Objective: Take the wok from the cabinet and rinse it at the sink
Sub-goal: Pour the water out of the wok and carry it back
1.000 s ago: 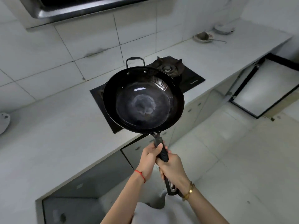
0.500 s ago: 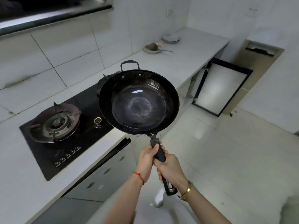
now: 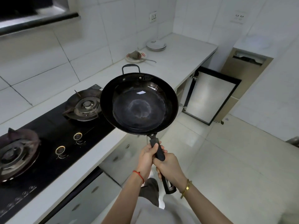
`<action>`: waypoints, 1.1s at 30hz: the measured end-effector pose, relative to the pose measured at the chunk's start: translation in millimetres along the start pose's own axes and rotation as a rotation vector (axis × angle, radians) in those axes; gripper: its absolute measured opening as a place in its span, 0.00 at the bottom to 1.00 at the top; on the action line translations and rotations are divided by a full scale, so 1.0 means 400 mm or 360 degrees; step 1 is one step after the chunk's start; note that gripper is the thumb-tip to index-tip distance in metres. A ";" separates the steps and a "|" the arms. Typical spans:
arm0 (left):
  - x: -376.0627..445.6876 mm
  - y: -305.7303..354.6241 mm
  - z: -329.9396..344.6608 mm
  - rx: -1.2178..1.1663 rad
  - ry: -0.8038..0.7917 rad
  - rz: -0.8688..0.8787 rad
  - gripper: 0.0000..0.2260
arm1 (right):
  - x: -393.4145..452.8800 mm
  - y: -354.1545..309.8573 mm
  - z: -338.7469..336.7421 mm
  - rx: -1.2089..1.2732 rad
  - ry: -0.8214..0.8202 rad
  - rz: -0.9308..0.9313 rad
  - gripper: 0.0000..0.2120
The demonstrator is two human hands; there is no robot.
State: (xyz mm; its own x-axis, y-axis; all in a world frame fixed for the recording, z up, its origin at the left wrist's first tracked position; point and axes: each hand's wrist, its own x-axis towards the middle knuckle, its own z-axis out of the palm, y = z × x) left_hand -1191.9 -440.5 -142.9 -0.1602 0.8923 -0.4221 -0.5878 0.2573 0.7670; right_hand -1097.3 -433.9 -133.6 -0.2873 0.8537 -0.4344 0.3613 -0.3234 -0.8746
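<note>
Black and round, the carbon-steel wok (image 3: 139,104) hangs in the air in front of me, its bowl facing up and tipped slightly toward the camera, with a pale worn ring at the bottom. I have both hands on its long black handle (image 3: 159,153): my left hand (image 3: 146,158) is wrapped round the handle nearer the bowl, thumb along the top, and my right hand (image 3: 169,167) grips it just behind, fingers curled under. The two hands touch each other. The end of the handle sticks out below my right wrist. A small loop handle (image 3: 130,68) stands up on the far rim of the wok.

The wok is over the front edge of the white desk (image 3: 178,62), its left part above the black glass gas hob (image 3: 53,138). One burner (image 3: 84,107) sits just beside the wok's left rim; a second burner (image 3: 14,152) lies well apart at the left. Two brass-ringed knobs (image 3: 77,136) sit on the hob's front.

Farther back on the desk I see a small plate with a dark lump on it (image 3: 135,56) and, beyond it, a white lidded dish (image 3: 156,44). A black-framed cabinet door (image 3: 212,96) stands open beyond the wok's right side. No sink shows from here.
</note>
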 end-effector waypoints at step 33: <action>0.936 0.377 0.039 -0.0065 0.0497 0.0147 0.10 | 1.016 -0.376 -0.099 -0.0296 -0.0413 -0.0160 0.13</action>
State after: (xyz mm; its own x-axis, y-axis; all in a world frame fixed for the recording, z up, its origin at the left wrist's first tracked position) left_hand -1328.1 -61.7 -177.6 -0.4459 0.7527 -0.4843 -0.5899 0.1598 0.7915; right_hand -1233.3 -22.0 -170.0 -0.5376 0.7371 -0.4095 0.4686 -0.1426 -0.8718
